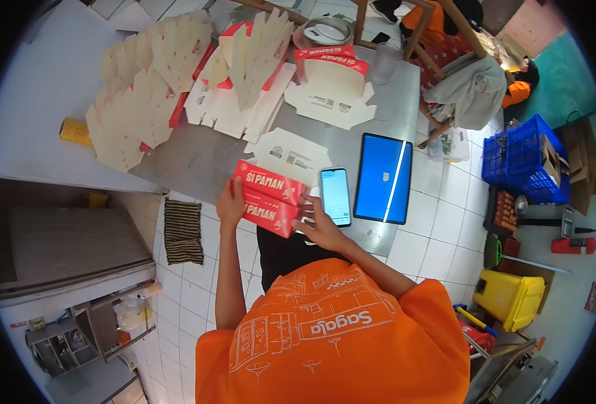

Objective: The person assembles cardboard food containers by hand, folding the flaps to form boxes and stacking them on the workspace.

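Note:
A red and white cardboard food box, partly folded, is held at the table's near edge with its printed red panels facing up. My left hand grips its left end, the thumb along the edge. At the right end, the fingers of my right hand close on the red side panel. The box's white flap extends away from me over the tabletop. Just right of my right hand lies a phone with a lit screen, and beyond it a tablet with a blue screen.
The metal table carries fanned stacks of box blanks at far left, more blanks beside them, and another partly folded box. A yellow roll lies left. Blue crates and a yellow bin stand right. Another person is far right.

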The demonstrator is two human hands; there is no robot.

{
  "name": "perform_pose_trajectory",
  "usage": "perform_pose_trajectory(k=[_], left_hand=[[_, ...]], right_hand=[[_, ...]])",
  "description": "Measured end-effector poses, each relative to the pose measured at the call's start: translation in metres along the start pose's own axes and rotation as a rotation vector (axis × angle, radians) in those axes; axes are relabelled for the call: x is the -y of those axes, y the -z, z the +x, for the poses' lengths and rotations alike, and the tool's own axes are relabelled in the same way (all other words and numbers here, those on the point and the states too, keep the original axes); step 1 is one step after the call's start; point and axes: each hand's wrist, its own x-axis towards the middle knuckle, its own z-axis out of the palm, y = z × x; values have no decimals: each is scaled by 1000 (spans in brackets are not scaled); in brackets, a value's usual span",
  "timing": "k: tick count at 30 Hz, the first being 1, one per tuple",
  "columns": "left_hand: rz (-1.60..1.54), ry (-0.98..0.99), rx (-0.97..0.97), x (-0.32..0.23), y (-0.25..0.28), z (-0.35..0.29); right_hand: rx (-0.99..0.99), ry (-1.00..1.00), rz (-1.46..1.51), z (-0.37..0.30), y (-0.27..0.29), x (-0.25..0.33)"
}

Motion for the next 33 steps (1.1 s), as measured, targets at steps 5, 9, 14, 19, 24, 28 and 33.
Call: perform_pose_trajectory(k=[5, 9, 14, 19, 24, 28, 33], left_hand=[[-498, 89, 224, 22, -8, -4], [-670, 56, 316, 36, -3, 0], [-706, -83, 407, 60, -9, 14], [-892, -45, 548, 81, -35, 39], [-846, -175, 545, 83, -55, 54], [-850, -139, 454, 82, -58, 57], [-696, -364, 343, 74, -55, 66]], right_hand=[[-74, -5, -61, -8, 0, -16], [-203, 36, -62, -1, -11, -16], [-626, 121, -424, 15, -21, -2], [-686, 426, -892, 63, -19, 66], [-432, -49, -664, 107, -8, 56], [-471, -147, -503, 114, 8, 78], [-390, -163, -876, 108, -20, 66]])
